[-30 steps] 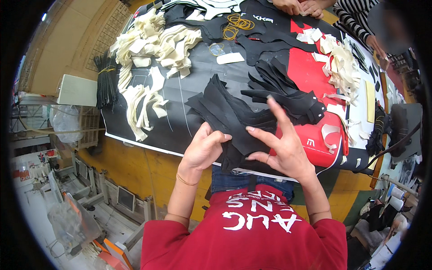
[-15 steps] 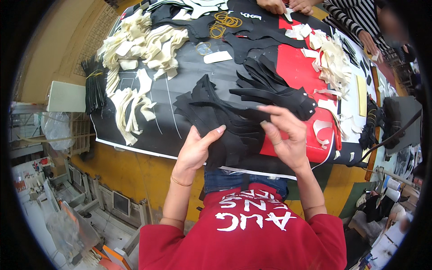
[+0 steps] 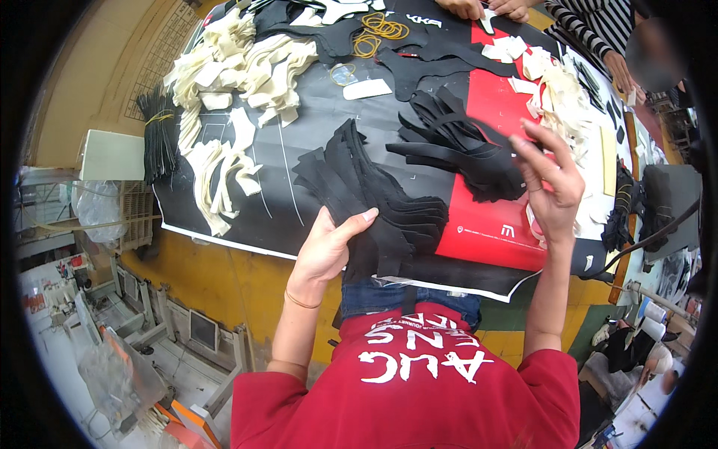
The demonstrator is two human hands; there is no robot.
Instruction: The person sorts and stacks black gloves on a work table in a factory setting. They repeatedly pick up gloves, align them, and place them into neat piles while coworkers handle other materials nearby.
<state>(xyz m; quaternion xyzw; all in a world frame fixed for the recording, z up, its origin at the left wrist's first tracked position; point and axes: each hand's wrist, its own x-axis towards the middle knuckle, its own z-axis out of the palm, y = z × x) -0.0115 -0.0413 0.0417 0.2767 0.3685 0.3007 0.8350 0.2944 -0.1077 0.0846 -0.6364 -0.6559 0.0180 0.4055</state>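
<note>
Near the table's front edge, my left hand (image 3: 325, 243) is closed on a fanned stack of black curved fabric pieces (image 3: 400, 202), its thumb pressed on top. My right hand (image 3: 557, 187) is raised at the right with its fingers apart and slightly blurred. Just left of its fingertips lies a second loose pile of black curved pieces (image 3: 479, 168). One strip on top of that pile reaches toward the right fingers. No piece shows between those fingers.
Cream fabric strips (image 3: 280, 71) are heaped at the left, more cream scraps (image 3: 557, 90) at the right. Yellow rubber bands (image 3: 383, 28) and a white card (image 3: 366, 89) lie farther back. Another person's hands (image 3: 512, 9) work at the far edge. A tied black bundle (image 3: 157, 142) stands at left.
My right hand has moved right, away from the stack, and its fingers have parted. The strip it held now lies over the second pile. My left hand keeps its place on the stack.
</note>
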